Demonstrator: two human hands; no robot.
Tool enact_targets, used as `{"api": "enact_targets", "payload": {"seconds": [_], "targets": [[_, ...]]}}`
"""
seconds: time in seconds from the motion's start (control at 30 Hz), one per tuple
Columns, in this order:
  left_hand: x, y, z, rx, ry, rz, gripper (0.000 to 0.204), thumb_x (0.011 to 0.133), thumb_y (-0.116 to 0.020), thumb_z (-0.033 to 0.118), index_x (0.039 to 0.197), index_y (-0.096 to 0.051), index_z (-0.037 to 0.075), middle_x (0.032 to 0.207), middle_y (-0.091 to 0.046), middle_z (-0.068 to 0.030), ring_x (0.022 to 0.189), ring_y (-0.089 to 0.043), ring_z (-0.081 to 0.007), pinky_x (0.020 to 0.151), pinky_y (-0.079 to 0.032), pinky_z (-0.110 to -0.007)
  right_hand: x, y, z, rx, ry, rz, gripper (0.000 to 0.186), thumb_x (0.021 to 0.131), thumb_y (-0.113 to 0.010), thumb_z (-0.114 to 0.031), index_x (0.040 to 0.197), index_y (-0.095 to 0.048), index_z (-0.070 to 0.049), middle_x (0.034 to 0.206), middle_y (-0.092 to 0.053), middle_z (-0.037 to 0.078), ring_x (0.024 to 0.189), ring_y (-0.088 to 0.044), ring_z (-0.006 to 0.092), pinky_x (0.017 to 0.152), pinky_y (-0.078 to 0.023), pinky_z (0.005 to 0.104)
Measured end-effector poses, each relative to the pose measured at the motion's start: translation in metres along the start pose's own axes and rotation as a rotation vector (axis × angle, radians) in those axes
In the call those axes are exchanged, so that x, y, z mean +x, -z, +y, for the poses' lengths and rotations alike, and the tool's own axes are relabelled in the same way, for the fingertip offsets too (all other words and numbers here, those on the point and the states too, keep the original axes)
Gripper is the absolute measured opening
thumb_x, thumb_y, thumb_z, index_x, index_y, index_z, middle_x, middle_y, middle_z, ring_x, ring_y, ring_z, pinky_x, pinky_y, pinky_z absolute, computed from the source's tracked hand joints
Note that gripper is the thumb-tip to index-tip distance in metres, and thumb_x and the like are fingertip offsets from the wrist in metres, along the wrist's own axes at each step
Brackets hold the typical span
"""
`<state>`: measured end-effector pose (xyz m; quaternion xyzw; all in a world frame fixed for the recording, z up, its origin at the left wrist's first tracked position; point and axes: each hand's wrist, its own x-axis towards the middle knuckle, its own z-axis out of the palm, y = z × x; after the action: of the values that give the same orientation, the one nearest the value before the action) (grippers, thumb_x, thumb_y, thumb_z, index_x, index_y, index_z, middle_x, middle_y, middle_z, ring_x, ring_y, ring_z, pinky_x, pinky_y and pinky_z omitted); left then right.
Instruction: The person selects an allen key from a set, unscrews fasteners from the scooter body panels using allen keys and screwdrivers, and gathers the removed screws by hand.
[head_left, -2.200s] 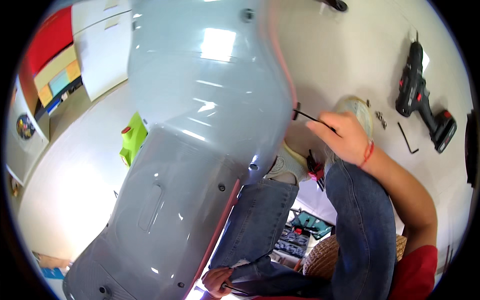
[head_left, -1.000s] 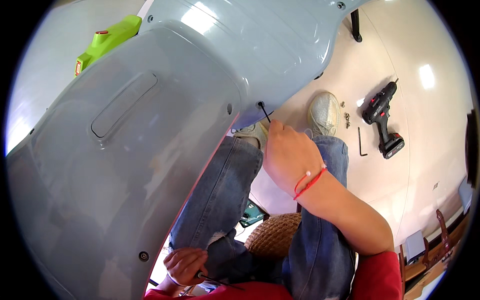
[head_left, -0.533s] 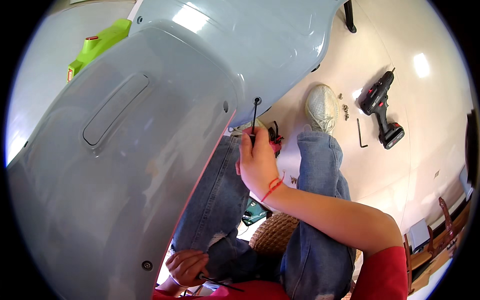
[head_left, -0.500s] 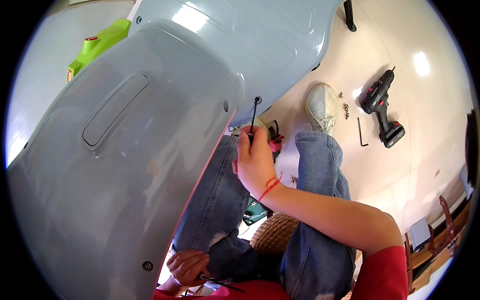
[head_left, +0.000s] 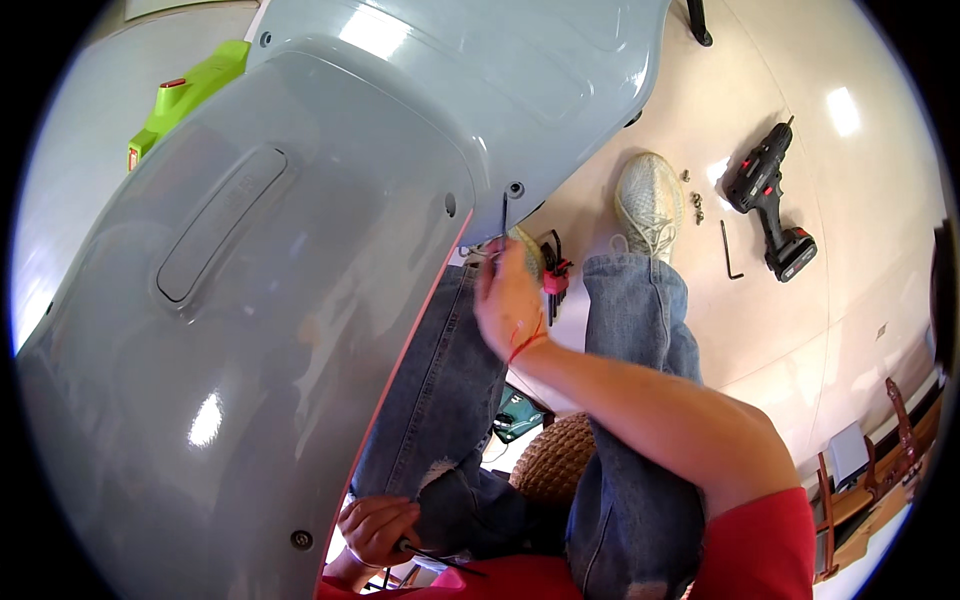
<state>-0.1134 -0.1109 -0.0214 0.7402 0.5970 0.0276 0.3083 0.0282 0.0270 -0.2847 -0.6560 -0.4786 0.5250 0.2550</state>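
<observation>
A large glossy grey-blue body panel, like part of a scooter, fills the left side. My right hand, slightly blurred, is closed around a screwdriver whose dark shaft points away from me. Its tip stands just beside a recessed screw hole near the panel's edge, apart from it. Low at the panel's near edge, my left hand grips a second screwdriver, its thin dark shaft pointing right across my lap. Another recessed fastener sits in the panel beside that hand.
On the floor to the right lie a black cordless drill, a hex key and several small screws. A hex key set in a red holder is by my shoe. A woven stool and dark green case are between my legs.
My right hand has drawn the screwdriver back, so its tip has left the screw hole. The left hand keeps its hold on the other screwdriver, and the view has shifted slightly.
</observation>
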Motion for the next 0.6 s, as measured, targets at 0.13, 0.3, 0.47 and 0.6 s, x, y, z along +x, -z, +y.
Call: {"api": "enact_targets", "payload": {"seconds": [0.13, 0.3, 0.47, 0.6], "targets": [[-0.007, 0.004, 0.007, 0.023, 0.013, -0.018, 0.018, 0.074, -0.062, 0.009, 0.092, -0.066, 0.008, 0.086, -0.069, -0.0023, 0.079, -0.068, -0.0183, 0.068, -0.054, -0.029, 0.006, 0.02, -0.02, 0.412, -0.348, -0.083, 0.018, 0.093, -0.051, -0.006, 0.108, -0.044, -0.001, 0.074, -0.058, 0.024, 0.07, -0.062, 0.0384, 0.06, -0.046, 0.044], [-0.007, 0.002, 0.0, 0.037, 0.007, 0.026, 0.014, 0.072, -0.057, 0.006, 0.082, -0.067, 0.009, 0.081, -0.068, -0.0039, 0.074, -0.067, -0.0196, 0.065, -0.052, -0.031, 0.016, 0.1, -0.04, 0.243, -0.421, -0.36, 0.029, 0.092, -0.054, -0.02, 0.111, -0.045, 0.0, 0.079, -0.059, 0.024, 0.074, -0.062, 0.0374, 0.067, -0.047, 0.0429], [0.0, 0.0, 0.002, -0.058, 0.027, 0.112, 0.025, 0.087, -0.052, 0.011, 0.101, -0.071, 0.002, 0.089, -0.07, -0.0139, 0.076, -0.067, -0.0286, 0.065, -0.053, -0.038, 0.042, 0.176, -0.017, 0.152, -0.133, -0.215, 0.028, 0.091, -0.054, -0.016, 0.116, -0.052, -0.003, 0.088, -0.063, 0.023, 0.08, -0.065, 0.0346, 0.074, -0.05, 0.0411], [0.002, 0.005, 0.004, -0.027, 0.017, 0.132, 0.022, 0.087, -0.054, 0.01, 0.099, -0.071, 0.003, 0.09, -0.07, -0.0132, 0.077, -0.067, -0.0278, 0.067, -0.053, -0.038, 0.11, 0.244, -0.041, -0.117, 0.136, -0.05, 0.027, 0.09, -0.057, -0.014, 0.113, -0.061, -0.002, 0.083, -0.067, 0.018, 0.073, -0.067, 0.0277, 0.068, -0.051, 0.035]]}}
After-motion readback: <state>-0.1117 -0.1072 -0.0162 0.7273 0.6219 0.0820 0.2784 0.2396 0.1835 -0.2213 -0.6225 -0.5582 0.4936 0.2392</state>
